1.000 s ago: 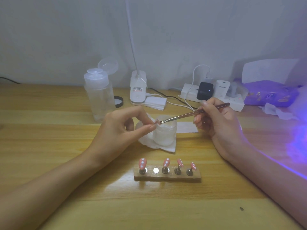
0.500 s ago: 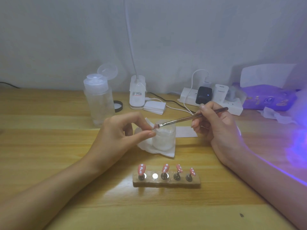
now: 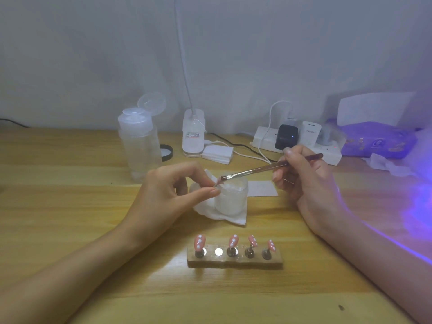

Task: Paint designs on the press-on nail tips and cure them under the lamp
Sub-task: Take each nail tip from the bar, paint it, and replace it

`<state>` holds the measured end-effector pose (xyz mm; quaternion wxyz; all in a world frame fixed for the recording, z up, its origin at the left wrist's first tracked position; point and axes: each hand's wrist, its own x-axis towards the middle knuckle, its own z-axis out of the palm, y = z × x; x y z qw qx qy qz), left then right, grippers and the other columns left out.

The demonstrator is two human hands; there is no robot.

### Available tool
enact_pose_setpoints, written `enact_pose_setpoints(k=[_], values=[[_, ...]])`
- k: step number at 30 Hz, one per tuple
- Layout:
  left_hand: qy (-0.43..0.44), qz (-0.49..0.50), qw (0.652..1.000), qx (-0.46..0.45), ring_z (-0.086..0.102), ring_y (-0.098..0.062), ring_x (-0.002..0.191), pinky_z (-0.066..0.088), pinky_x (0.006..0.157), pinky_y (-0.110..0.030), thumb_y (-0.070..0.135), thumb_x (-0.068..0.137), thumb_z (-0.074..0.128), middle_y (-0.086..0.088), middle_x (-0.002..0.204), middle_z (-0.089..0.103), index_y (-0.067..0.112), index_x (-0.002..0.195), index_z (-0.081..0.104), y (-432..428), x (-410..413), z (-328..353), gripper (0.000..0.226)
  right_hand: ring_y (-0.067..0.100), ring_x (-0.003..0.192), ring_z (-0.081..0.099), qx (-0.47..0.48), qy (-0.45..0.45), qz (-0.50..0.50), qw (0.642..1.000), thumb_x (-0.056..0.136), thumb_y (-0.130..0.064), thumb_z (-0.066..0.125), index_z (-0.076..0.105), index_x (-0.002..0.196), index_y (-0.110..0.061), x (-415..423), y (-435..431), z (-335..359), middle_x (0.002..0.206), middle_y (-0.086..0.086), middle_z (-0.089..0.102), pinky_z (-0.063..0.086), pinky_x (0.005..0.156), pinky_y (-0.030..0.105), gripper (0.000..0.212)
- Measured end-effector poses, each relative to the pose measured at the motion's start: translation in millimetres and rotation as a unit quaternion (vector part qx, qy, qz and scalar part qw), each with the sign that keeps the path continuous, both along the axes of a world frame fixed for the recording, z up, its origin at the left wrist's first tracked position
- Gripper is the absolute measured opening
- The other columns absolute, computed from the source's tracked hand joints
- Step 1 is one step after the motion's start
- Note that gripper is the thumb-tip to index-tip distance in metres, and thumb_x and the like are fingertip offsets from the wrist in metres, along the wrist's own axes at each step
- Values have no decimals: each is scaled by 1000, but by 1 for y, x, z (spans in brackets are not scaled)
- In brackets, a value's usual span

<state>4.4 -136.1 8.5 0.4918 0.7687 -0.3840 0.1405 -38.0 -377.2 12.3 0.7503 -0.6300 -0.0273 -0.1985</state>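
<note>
Pink with white dots, four tips (image 3: 233,240) stand on metal stems in a wooden holder (image 3: 233,263) at lower centre of the frame. The holder's second seat (image 3: 218,251) from the left shows a bright metal disc. At centre I see the left hand (image 3: 168,195), thumb and forefinger pinching a fifth tip (image 3: 218,182) just above the rim of a frosted jar (image 3: 231,199); its other fingers curl behind. Right of centre, the right hand (image 3: 304,181) grips a brush (image 3: 257,170) like a pen, and the bristles touch the pinched tip. The jar sits on a white tissue (image 3: 233,218) on the wooden table (image 3: 70,206). Further back, left of centre, a clear bottle (image 3: 140,148) stands with its cap flipped up. Violet light spills over the table from the right edge of the frame.
</note>
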Motion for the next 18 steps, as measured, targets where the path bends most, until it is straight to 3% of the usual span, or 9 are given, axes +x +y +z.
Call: enact_pose_setpoints(k=[18], values=[[-1, 0, 1000, -2, 35, 2, 45, 26, 49, -3, 26, 80, 77, 33, 54, 50, 20, 74, 67, 0, 0, 0, 13, 13, 55, 61, -33, -8, -11, 999, 100, -21, 56, 60, 65, -26, -2, 2, -1, 57, 3, 62, 48, 53, 19, 35]])
